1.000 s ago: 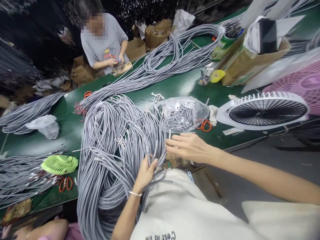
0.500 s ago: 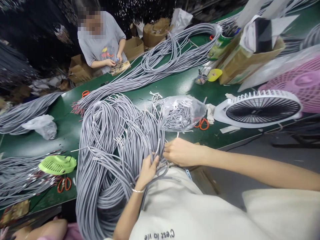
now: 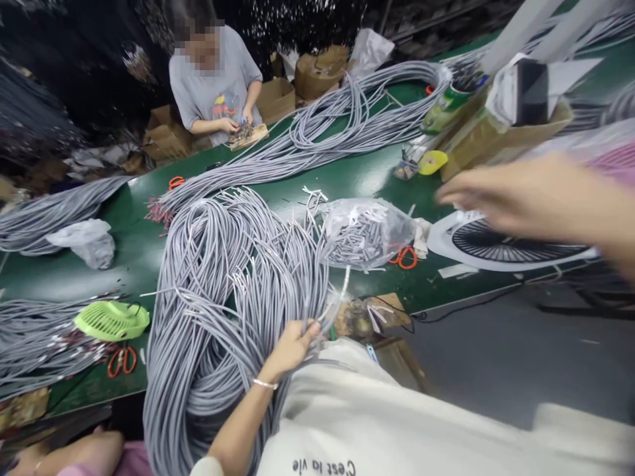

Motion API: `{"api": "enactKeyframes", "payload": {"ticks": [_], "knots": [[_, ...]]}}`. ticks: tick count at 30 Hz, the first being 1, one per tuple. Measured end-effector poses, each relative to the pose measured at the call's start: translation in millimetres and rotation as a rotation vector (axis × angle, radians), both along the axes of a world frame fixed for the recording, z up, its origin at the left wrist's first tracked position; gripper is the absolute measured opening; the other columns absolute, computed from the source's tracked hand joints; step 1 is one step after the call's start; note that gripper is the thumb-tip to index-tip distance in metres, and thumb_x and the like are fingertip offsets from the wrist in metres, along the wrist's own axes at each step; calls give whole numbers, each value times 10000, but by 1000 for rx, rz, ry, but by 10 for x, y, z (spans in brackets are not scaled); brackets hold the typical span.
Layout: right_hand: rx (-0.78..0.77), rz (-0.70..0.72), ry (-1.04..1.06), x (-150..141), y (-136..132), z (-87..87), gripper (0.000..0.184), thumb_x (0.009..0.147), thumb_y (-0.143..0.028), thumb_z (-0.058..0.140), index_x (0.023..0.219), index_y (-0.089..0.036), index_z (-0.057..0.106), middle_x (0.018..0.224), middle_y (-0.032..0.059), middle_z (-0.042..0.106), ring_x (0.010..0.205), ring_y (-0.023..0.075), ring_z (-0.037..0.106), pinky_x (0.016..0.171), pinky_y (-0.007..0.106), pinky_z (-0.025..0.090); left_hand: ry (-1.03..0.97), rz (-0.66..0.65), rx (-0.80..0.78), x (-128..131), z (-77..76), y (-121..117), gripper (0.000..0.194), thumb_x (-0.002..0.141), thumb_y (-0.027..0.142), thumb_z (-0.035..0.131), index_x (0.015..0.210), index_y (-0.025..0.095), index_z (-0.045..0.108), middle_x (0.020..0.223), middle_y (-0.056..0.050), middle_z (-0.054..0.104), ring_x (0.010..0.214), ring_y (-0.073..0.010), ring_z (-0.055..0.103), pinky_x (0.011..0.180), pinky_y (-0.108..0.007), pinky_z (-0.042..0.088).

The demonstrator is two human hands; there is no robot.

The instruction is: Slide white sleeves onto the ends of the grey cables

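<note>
Cables point(image 3: 328, 316) poke from the left hand's point(image 3: 292, 345) closed grip, held by it alone, as the right hand point(image 3: 516, 198) just swung toward the fan point(image 3: 526, 252), its grip too blurry to tell.

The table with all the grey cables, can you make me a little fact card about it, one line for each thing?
Left hand: gripping some grey cables
Right hand: blurry, in front of the white fan; can't tell if it holds anything
Table: green
Clear bag: full of short pieces
Scissors: orange handles, beside the bag
Across the table: a person in a grey T-shirt, both hands at a small board
</note>
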State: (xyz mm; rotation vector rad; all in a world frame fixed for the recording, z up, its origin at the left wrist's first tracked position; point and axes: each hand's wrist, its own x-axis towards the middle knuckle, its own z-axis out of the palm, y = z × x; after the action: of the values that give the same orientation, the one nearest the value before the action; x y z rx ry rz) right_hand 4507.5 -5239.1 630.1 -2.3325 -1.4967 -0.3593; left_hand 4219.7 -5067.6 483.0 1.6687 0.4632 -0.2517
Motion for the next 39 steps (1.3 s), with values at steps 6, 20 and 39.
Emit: {"api": "enactKeyframes", "payload": {"ticks": [6,20,39], "knots": [[-227,584,-5,-961,546,-787,223,916,-276,446,958,-225,659,962,52,629,636,100,497,476,249,189,2,-79,105,133,-51,-104,453,821,583,307,582,198,316,570,40,279,571,-105,279,562,-267,232],[-86,-167,-115,64,46,-577,405,917,-448,372,820,-189,667,757,81,660,643,197,541,499,262,225,-43,-26,-28,-84,29,4,535,795,674,365,596,178,379,558,43,336,560,-97,326,566,-246,284],[-117,272,846,-1243,779,-1941,376,924,-340,323,979,-134,633,936,128,665,888,232,601,831,378,461,46,142,274,-201,-416,215,619,638,512,673,1095,123,523,850,-51,647,803,-213,605,821,-372,461]]}}
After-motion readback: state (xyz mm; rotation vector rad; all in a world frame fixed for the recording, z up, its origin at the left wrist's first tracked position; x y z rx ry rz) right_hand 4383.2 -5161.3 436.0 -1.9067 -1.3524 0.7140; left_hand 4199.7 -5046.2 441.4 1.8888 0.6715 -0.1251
